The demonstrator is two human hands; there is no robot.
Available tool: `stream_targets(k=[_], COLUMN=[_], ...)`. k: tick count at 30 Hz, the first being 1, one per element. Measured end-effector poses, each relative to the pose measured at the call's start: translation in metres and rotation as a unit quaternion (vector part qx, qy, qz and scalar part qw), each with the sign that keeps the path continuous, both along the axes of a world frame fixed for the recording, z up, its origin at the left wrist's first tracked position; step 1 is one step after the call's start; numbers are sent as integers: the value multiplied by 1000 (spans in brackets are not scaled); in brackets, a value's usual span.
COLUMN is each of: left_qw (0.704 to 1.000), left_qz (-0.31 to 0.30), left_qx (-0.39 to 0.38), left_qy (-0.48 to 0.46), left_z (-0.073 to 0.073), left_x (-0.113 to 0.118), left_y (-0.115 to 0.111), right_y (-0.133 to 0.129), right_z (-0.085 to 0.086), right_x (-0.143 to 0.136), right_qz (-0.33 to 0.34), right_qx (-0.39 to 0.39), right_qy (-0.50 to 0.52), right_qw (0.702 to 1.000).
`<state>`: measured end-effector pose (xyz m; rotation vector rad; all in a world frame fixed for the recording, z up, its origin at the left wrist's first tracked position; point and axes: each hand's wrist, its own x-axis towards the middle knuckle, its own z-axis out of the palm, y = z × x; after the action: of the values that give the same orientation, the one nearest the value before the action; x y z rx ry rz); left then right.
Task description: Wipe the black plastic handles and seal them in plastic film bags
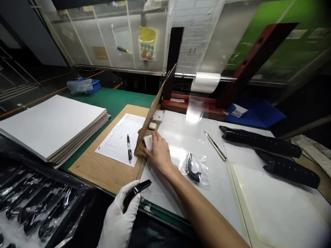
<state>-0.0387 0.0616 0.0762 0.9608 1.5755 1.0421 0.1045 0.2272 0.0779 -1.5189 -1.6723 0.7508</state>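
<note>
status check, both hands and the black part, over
Left hand gripping black part. Right hand at white piece, beside upright cardboard. Bagged part near right forearm.

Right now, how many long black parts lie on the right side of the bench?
2: the farther part, and the nearer part just on the camera's side of it. Anything beneath them would be hidden.

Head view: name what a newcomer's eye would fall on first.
Likely the white-gloved left hand at lower centre, holding a glossy black part, against the bare right hand at a small white piece mid-picture. Next, the big stack of white sheets at left and the slanting dark red beam at upper right.
</note>
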Motion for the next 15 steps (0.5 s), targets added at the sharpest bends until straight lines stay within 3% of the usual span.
stream_targets(k=[3, 5, 8, 10, 12, 15], left_qw=[995, 986, 969, 964, 962, 966], left_qz=[-40, -78, -132, -181, -220, -224], left_qx=[76, 131, 192, 182, 152, 120], left_qy=[44, 65, 86, 68, 47, 35], left_z=[-4, -10, -18, -20, -18, -12], left_x=[21, 38, 63, 76, 86, 92], left_y=[7, 8, 9, 8, 9, 11], right_y=[-21, -62, -131, -166, -187, -194], right_z=[-5, -5, 4, 11, 15, 17], right_x=[15, 47, 96, 111, 111, 103], right_qz=[25, 21, -52, -52, -8, -11], right_qx=[-10, -28, -38, 49, 149, 162], right_qy=[-5, 2, 3, -19, -56, -98], right_qw=[1000, 999, 998, 997, 987, 982])
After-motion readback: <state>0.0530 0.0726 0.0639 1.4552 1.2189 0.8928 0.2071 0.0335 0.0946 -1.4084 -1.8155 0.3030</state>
